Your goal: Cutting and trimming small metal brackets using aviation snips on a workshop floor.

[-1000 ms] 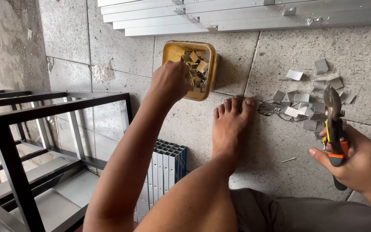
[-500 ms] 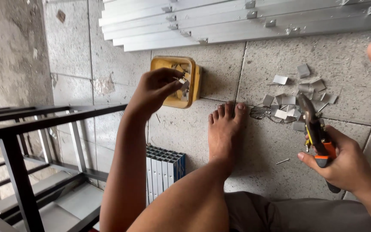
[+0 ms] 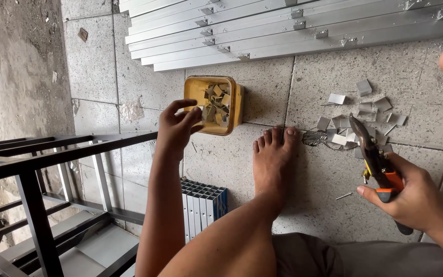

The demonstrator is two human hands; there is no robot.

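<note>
A left hand (image 3: pixel 178 123) pinches a small metal piece (image 3: pixel 199 109) loosely beside a yellow tray (image 3: pixel 193 90) and could drop it, while the right hand (image 3: pixel 411 197) grips snips (image 3: pixel 373 156) whose blades could nick the bare foot (image 3: pixel 273 159).

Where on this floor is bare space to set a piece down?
Bare tile lies between the yellow square tub and the scattered grey metal offcuts, below the stacked aluminium profiles. It is crowded around the offcuts by the right hand.

Long aluminium profiles (image 3: pixel 293 31) stacked across top of frame, small brackets on them. Black metal frame (image 3: pixel 37 169) fills lower left, w/ a bundle of short square tubes (image 3: pixel 203 208) just right of it. My bare foot (image 3: pixel 273 164) sits mid-frame on the grey tile floor (image 3: pixel 262 97).
</note>
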